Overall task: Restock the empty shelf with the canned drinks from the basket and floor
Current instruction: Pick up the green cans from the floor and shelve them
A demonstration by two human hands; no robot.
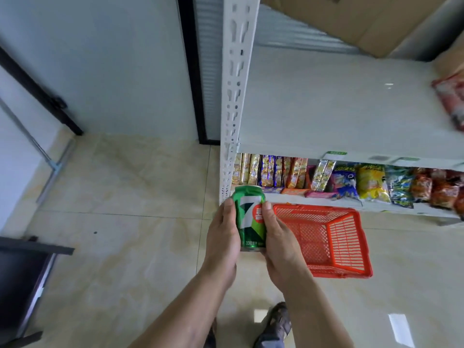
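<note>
The empty shelf spreads broad and bare above and to the right of both hands, its front edge just above the snack row. The red basket sits on the floor against the lower shelf's front. The green can, upright and dented near its top, is held between the left hand and the right hand, both curled round it, with open room upward to the shelf.

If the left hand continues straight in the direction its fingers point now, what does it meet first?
Probably the white shelf post, just beyond the left hand holding the green can; depth is unclear.
</note>
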